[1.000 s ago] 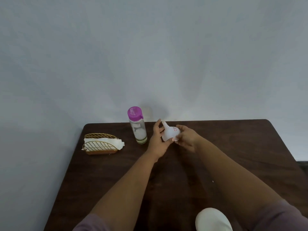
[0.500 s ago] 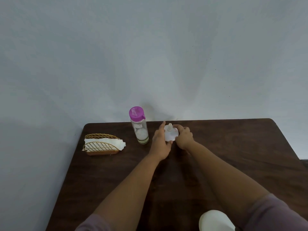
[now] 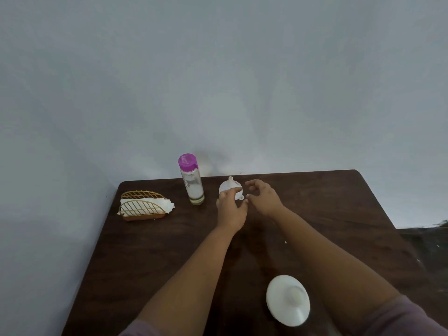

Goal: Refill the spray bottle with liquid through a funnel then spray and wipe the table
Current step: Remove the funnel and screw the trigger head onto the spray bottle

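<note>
Early stage: left hand [image 3: 230, 209] grips funnel [image 3: 230, 187] above tabletop [image 3: 339, 214], right hand [image 3: 263, 197] open just beside it, w/ pink-capped bottle [image 3: 192, 183] upright nearby, cap on, so refill, spray & wipe all look undone.

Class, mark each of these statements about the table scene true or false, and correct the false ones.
1. The left hand holds the white funnel. True.
2. The right hand grips the funnel too. False: it is open beside it, not touching.
3. The bottle has a purple cap on. True.
4. The bottle lies on its side. False: it stands upright.
5. The gold napkin holder is right of the bottle. False: it is to the left.
</note>
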A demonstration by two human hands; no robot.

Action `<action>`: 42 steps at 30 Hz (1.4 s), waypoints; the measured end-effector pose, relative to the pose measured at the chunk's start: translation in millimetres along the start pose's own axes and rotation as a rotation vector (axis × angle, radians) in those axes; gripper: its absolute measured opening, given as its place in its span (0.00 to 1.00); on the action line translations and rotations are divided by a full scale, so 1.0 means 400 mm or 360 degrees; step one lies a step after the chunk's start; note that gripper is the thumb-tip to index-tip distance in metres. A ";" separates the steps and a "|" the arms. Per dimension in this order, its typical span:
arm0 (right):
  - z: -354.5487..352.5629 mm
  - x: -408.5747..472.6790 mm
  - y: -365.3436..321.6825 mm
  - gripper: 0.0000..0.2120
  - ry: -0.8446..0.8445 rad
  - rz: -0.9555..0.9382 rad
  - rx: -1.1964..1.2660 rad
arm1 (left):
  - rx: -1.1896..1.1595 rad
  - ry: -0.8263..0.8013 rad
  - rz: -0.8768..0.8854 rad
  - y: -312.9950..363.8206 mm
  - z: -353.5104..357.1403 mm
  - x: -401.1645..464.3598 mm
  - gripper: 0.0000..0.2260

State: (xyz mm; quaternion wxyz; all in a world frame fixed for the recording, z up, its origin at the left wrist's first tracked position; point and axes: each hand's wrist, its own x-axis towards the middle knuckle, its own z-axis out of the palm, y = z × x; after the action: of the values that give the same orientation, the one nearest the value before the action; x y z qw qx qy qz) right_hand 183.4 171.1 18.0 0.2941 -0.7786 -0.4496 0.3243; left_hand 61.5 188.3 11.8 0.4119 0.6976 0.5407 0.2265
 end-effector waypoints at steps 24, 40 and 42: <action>-0.214 -0.697 0.514 0.27 0.0351 0.0439 -0.0232 | -0.0434 -0.0197 0.0306 0.174 0.183 -0.700 0.12; -0.148 -0.678 0.527 0.23 0.0217 0.0580 -0.0520 | -0.0323 0.0116 0.0030 0.060 0.027 -0.727 0.05; -0.158 -0.680 0.510 0.22 0.0295 0.0527 -0.0423 | -0.0337 0.0149 -0.0046 0.050 0.024 -0.721 0.06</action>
State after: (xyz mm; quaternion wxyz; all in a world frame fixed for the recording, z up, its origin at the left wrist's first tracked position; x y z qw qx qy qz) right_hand 231.1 -167.8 -30.7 0.1717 -0.9001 -0.3256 0.2331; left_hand -10.2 -87.8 60.1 0.4608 0.6311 0.5423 0.3088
